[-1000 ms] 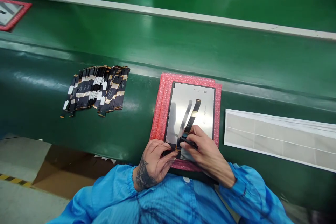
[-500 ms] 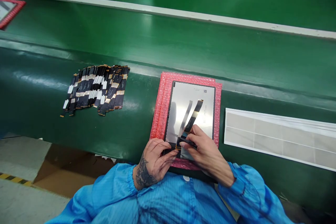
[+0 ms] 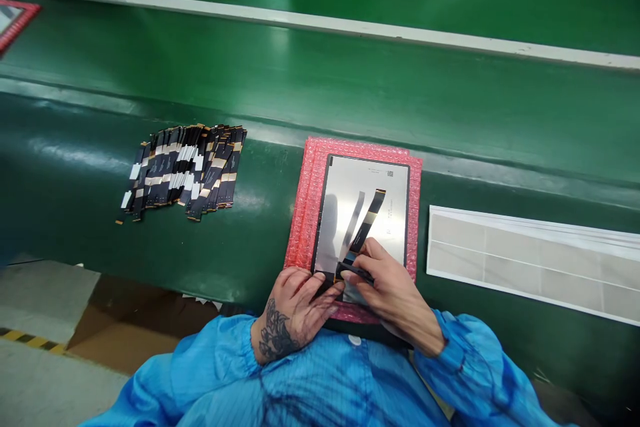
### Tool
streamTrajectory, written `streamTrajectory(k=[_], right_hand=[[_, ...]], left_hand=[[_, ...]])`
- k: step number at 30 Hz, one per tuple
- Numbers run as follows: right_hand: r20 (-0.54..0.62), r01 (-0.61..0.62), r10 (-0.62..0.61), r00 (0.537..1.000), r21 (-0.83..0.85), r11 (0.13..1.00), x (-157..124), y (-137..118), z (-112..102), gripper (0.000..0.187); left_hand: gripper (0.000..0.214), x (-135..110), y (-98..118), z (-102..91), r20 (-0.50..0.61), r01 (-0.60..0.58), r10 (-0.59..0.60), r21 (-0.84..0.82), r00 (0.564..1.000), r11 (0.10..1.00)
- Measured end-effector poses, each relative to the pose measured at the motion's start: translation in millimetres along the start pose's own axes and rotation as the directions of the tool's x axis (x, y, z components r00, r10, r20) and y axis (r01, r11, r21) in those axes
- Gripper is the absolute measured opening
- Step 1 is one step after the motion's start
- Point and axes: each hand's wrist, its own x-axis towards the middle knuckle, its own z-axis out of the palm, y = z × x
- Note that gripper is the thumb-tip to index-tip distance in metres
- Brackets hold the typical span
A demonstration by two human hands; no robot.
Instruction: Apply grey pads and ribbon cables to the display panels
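A silver-backed display panel [image 3: 345, 180] lies on pink bubble wrap [image 3: 299, 233]. My right hand [image 3: 393, 283] is closed around slim black tweezers [image 3: 357, 272], its fingers beside a black flex cable [image 3: 369, 221]. The cable stands tilted over the panel, its gold-tipped end pointing up and away and its reflection showing in the metal. At the panel's near left edge, my left hand [image 3: 299, 307] rests with fingers extended, fingertips touching the edge by the cable's lower end. Fingers partly hide that lower end.
A pile of similar flex cables [image 3: 185, 170] lies on the green work surface [image 3: 260, 240] to the left. White sheets with grey rectangles [image 3: 530, 260] are stacked at right. Another pink-wrapped panel [image 3: 17, 23] sits far left. A white rail [image 3: 320, 19] crosses behind.
My left fingers have shifted slightly right along the panel's near edge and flattened over the cable's lower end. My right hand and the cable have barely moved.
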Motion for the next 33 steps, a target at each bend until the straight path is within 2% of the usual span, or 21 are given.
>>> streamTrajectory(k=[3,5,7,9,10,12,14,16,20,22,24,26,28,30,31,32,33], right_hand=[[-0.046,-0.031,0.027,0.999,-0.085,0.996,-0.7,-3.4,2.1,0.016],[-0.150,-0.100,0.080,0.985,-0.131,0.986,-3.1,-1.4,-1.0,0.009],[-0.314,-0.216,0.161,0.936,-0.150,0.965,-9.1,6.9,-9.1,0.018],[-0.463,-0.345,0.250,0.851,-0.132,0.929,-20.0,20.7,-19.3,0.031],[-0.506,-0.398,0.297,0.810,-0.103,0.911,-27.0,28.6,-23.8,0.037],[-0.492,-0.446,0.397,0.774,0.021,0.895,-41.9,43.3,-28.6,0.044],[-0.394,-0.438,0.467,0.791,0.167,0.883,-54.5,54.0,-27.4,0.046],[-0.324,-0.417,0.482,0.814,0.250,0.874,-61.2,59.6,-22.5,0.045],[-0.347,-0.358,0.431,0.833,0.255,0.898,-58.5,60.0,-16.6,0.042],[-0.367,-0.303,0.375,0.852,0.239,0.923,-54.8,57.4,-18.0,0.042],[-0.376,-0.235,0.307,0.874,0.224,0.946,-52.5,53.7,-20.3,0.042],[-0.379,-0.171,0.250,0.891,0.231,0.958,-51.7,48.6,-20.7,0.043],[-0.375,-0.106,0.204,0.904,0.267,0.958,-50.9,41.8,-17.6,0.041],[-0.364,-0.023,0.149,0.919,0.327,0.945,-48.5,33.3,-10.6,0.038],[-0.355,0.022,0.113,0.928,0.356,0.934,-46.5,28.6,-6.2,0.035],[-0.344,0.067,0.074,0.936,0.380,0.923,-44.1,23.8,-1.5,0.030],[-0.332,0.117,0.021,0.943,0.391,0.913,-41.4,19.1,2.9,0.024]], left_hand=[[0.026,6.5,3.7,-3.6,0.013,0.082,-0.081,-0.092,0.997,0.992],[0.027,10.3,5.0,-7.4,0.042,0.149,-0.144,-0.163,0.989,0.975],[0.028,11.1,3.3,-11.4,0.087,0.204,-0.188,-0.245,0.978,0.948],[0.028,8.5,-2.2,-14.8,0.095,0.271,-0.254,-0.327,0.963,0.906],[0.028,6.5,-6.1,-16.1,0.096,0.321,-0.307,-0.352,0.947,0.879],[0.026,3.1,-15.1,-18.1,0.085,0.436,-0.437,-0.371,0.895,0.820],[0.026,3.2,-23.4,-19.9,0.094,0.522,-0.527,-0.368,0.844,0.770],[0.025,8.2,-29.2,-21.7,0.171,0.586,-0.565,-0.351,0.807,0.731],[0.010,25.4,-31.5,-24.6,0.333,0.682,-0.595,-0.317,0.731,0.659],[0.017,33.1,-29.4,-25.6,0.358,0.692,-0.592,-0.355,0.722,0.628],[0.022,39.6,-27.9,-27.6,0.380,0.702,-0.592,-0.441,0.711,0.560],[0.024,46.6,-29.7,-32.1,0.430,0.737,-0.624,-0.554,0.652,0.388],[0.025,55.0,-36.4,-39.6,0.528,0.772,-0.670,-0.626,0.522,0.109],[0.027,64.1,-46.9,-48.4,0.650,0.737,-0.654,-0.645,0.387,-0.205],[0.031,68.4,-52.4,-52.4,0.687,0.677,-0.632,-0.658,0.358,-0.332],[0.037,72.0,-57.4,-55.4,0.695,0.593,-0.623,-0.686,0.359,-0.423],[0.045,74.9,-61.5,-57.2,0.679,0.502,-0.628,-0.722,0.380,-0.477]])
